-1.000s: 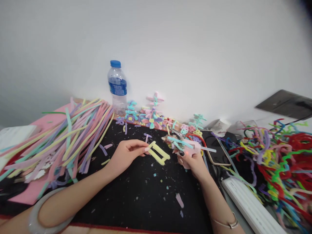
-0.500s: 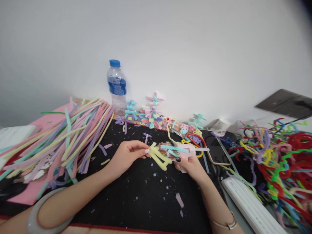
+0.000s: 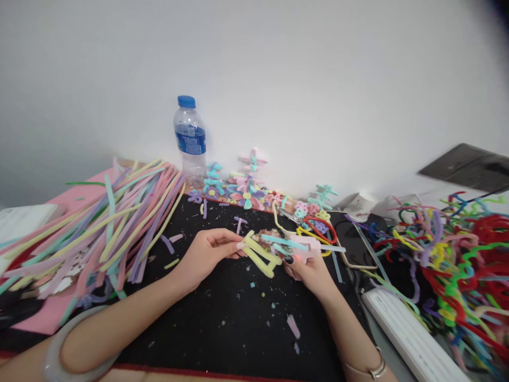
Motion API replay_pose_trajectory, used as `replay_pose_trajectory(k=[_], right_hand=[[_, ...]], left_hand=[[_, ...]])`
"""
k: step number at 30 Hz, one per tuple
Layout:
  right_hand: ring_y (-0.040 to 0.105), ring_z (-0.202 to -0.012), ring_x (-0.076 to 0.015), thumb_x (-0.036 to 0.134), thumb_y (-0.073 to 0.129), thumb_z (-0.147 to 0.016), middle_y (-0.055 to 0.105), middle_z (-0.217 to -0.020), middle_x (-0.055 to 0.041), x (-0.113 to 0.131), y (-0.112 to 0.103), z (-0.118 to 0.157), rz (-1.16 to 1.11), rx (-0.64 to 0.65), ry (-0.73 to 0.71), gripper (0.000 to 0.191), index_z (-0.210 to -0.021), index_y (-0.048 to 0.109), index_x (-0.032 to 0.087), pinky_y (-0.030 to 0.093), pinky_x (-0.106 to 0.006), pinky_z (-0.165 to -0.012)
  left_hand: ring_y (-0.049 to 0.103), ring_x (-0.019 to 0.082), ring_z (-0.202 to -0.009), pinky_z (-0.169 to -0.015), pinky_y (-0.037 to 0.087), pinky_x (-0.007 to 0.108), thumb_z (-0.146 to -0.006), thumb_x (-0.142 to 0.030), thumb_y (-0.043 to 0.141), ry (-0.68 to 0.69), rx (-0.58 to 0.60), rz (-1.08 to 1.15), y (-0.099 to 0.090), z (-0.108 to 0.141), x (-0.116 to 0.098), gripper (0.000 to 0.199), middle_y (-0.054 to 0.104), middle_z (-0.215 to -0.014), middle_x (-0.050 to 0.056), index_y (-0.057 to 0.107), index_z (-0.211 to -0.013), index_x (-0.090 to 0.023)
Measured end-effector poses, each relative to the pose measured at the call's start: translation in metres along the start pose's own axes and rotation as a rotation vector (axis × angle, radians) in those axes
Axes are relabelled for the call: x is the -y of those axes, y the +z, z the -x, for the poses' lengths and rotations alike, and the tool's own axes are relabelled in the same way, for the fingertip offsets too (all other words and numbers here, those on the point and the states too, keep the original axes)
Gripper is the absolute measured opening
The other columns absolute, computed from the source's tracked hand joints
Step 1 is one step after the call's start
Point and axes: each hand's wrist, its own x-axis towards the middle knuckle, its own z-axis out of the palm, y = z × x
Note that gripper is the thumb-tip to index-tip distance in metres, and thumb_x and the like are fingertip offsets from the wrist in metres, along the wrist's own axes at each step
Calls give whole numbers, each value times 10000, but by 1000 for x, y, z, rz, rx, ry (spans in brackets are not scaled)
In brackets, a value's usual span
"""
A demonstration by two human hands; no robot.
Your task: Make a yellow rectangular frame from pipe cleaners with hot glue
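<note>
Pinched between the fingertips of my left hand (image 3: 212,254) is one end of a yellow pipe cleaner piece (image 3: 260,255), bent into several strips above the black mat (image 3: 222,329). My right hand (image 3: 308,270) is wrapped round a pale pink glue gun (image 3: 304,248), with a translucent glue stick (image 3: 333,248) poking out of its back. The gun's front end is close to the yellow piece; fuzzy clutter and a light blue strip (image 3: 284,242) partly hide its nozzle, so I cannot tell whether they touch.
Pastel pipe cleaners (image 3: 131,212) are heaped on the left, bright ones (image 3: 457,254) on the right. A bottle (image 3: 191,138) and pipe cleaner flowers (image 3: 246,196) stand along the wall. Scissors (image 3: 290,215), a phone (image 3: 358,246), a paper cup (image 3: 361,206) and a power strip (image 3: 413,334) lie to the right.
The glue gun in my right hand has shifted very slightly to the right. My left hand keeps its pinch on the yellow piece, nearly unmoved.
</note>
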Motion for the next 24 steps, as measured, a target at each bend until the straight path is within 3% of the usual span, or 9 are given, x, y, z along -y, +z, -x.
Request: replay_pose_trajectory(k=[5,12,24], right_hand=[[307,-390,-72,456,592,-777,399,-447,61,2,1,1,17,-9,2,299,-709,529,172,206,-209,-368],[347,-406,-83,498,605,-755,403,-468,52,-3,0,0,-5,-33,8,359,-640,464,189,254,-218,-386],[352,-414,-89,492,589,-768,396,-476,54,-4,-1,0,37,-63,-17,339,-687,543,167,277,-226,-396]], left_hand=[[659,146,-666,-654,532,243,-707,-254,702,-5,-3,23,0,0,0,111,710,-677,14,699,-763,-158],[660,147,-669,-656,533,241,-705,-260,705,-16,-1,26,0,0,-1,113,709,-678,14,695,-758,-161],[657,155,-663,-661,536,261,-694,-268,708,-16,-3,1,0,1,-2,132,707,-676,22,694,-763,-157]])
